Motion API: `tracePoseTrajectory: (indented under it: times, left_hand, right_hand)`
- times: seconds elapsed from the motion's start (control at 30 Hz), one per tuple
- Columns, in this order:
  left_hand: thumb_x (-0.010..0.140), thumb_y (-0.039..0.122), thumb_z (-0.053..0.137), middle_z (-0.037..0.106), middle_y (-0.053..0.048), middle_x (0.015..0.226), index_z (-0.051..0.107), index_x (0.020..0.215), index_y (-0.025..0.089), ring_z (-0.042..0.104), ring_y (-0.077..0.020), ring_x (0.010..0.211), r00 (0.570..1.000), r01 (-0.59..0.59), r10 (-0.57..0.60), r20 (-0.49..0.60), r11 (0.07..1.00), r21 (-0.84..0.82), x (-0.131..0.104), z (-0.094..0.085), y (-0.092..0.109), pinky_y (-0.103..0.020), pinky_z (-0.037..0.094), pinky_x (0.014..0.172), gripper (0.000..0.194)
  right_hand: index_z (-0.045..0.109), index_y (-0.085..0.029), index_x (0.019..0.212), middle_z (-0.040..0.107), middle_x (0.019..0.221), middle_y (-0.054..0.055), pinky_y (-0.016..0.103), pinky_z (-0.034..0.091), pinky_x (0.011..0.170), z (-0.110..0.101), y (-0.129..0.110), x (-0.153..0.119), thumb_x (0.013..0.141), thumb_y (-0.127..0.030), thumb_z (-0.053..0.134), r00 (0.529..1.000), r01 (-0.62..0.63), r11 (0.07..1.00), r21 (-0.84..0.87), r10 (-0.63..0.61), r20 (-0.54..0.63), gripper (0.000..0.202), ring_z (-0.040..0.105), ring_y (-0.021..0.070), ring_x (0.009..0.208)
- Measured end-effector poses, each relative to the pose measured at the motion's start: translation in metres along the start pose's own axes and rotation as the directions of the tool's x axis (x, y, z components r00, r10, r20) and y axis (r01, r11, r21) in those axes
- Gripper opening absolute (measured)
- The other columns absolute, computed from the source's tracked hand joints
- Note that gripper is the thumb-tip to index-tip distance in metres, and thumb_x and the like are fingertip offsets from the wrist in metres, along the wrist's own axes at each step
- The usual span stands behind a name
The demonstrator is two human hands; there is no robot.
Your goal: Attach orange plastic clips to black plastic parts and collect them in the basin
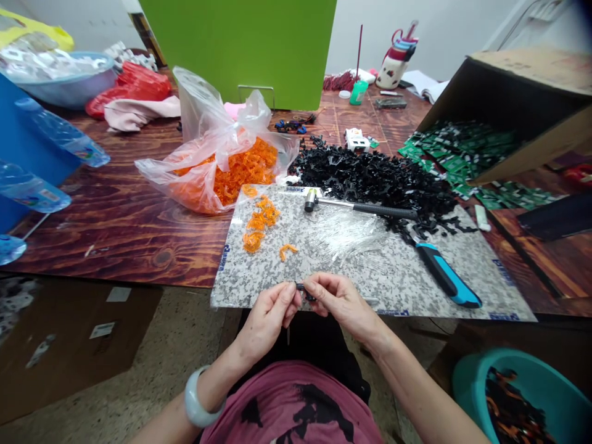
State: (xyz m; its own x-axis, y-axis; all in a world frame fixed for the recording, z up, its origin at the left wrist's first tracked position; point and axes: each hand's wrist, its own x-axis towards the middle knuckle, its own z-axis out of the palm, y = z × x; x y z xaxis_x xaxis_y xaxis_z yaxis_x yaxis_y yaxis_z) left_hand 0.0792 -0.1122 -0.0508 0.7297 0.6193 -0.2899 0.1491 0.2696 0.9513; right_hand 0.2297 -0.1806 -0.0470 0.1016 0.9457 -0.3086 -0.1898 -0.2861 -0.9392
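Over the front edge of the speckled board, my left hand and my right hand meet, both closed in a pinch. Between them is a small black plastic part, gripped from both sides and mostly covered by fingers. Ahead of my hands lies one orange clip, with a few more orange clips behind it to the left. Thin clear rods are spread on the board. A small hammer rests beyond them, and a blue-black handled tool lies at the right.
Behind the board is a heap of black parts. A plastic bag of orange parts stands to its left. At the right, a cardboard box spills green circuit boards. A teal tub sits below the table's right side.
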Motion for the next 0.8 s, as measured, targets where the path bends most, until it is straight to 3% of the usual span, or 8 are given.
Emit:
tracePoseTrajectory:
  times: [0.1, 0.27, 0.37, 0.6, 0.8]
  left_hand:
    - [0.092, 0.04, 0.041, 0.032, 0.008, 0.053, 0.049, 0.069, 0.017, 0.03, -0.0084, 0.048, 0.999, -0.031, 0.032, -0.02, 0.999, 0.036, -0.001, 0.001, 0.001, -0.021, 0.028, 0.048, 0.033]
    - [0.093, 0.039, 0.04, 0.032, 0.007, 0.055, 0.046, 0.067, 0.018, 0.029, -0.009, 0.05, 0.993, -0.08, 0.089, -0.077, 0.991, 0.109, -0.004, 0.003, 0.004, -0.022, 0.026, 0.048, 0.034]
    - [0.092, 0.04, 0.04, 0.035, 0.007, 0.054, 0.047, 0.067, 0.018, 0.032, -0.0094, 0.05, 0.993, -0.079, 0.088, -0.08, 0.991, 0.11, -0.003, 0.0, 0.004, -0.022, 0.029, 0.05, 0.034]
    - [0.093, 0.046, 0.036, 0.04, 0.005, 0.058, 0.053, 0.076, 0.015, 0.036, -0.0091, 0.052, 0.999, 0.026, -0.029, -0.044, 0.996, -0.081, -0.009, -0.013, 0.003, -0.022, 0.032, 0.051, 0.039]
    - [0.092, 0.037, 0.044, 0.04, 0.005, 0.064, 0.052, 0.083, 0.016, 0.038, -0.0102, 0.057, 0.999, -0.041, 0.041, 0.021, 0.999, -0.022, -0.018, -0.023, 0.003, -0.023, 0.033, 0.056, 0.024]
  right_hand:
    - [0.058, -0.014, 0.075, 0.049, 0.06, -0.004, 0.019, 0.033, 0.048, 0.005, -0.001, -0.001, 0.081, -0.051, 0.06, 0.999, 0.019, 0.998, -0.054, -0.021, -0.045, 0.037, 0.042, 0.0067, 0.051]
    - [0.052, -0.017, 0.069, 0.046, 0.058, -0.004, 0.022, 0.032, 0.05, 0.017, -0.003, -0.005, 0.088, -0.041, 0.051, 0.947, 0.148, 0.899, -0.411, -0.249, -0.205, 0.031, 0.04, 0.0086, 0.053]
    - [0.052, -0.017, 0.07, 0.045, 0.058, -0.004, 0.022, 0.032, 0.049, 0.019, -0.004, -0.003, 0.089, -0.039, 0.049, 0.945, 0.168, 0.872, -0.46, -0.275, -0.177, 0.03, 0.039, 0.0088, 0.052]
    - [0.056, -0.016, 0.073, 0.047, 0.062, -0.002, 0.022, 0.033, 0.051, 0.014, -0.007, 0.01, 0.09, -0.044, 0.046, 0.981, 0.153, 0.9, -0.408, -0.187, -0.043, 0.034, 0.041, 0.0098, 0.056]
    - [0.055, -0.016, 0.07, 0.048, 0.061, -0.003, 0.022, 0.036, 0.054, 0.021, -0.018, 0.016, 0.089, -0.045, 0.049, 0.982, 0.176, 0.904, -0.389, -0.189, 0.004, 0.035, 0.043, 0.0097, 0.057]
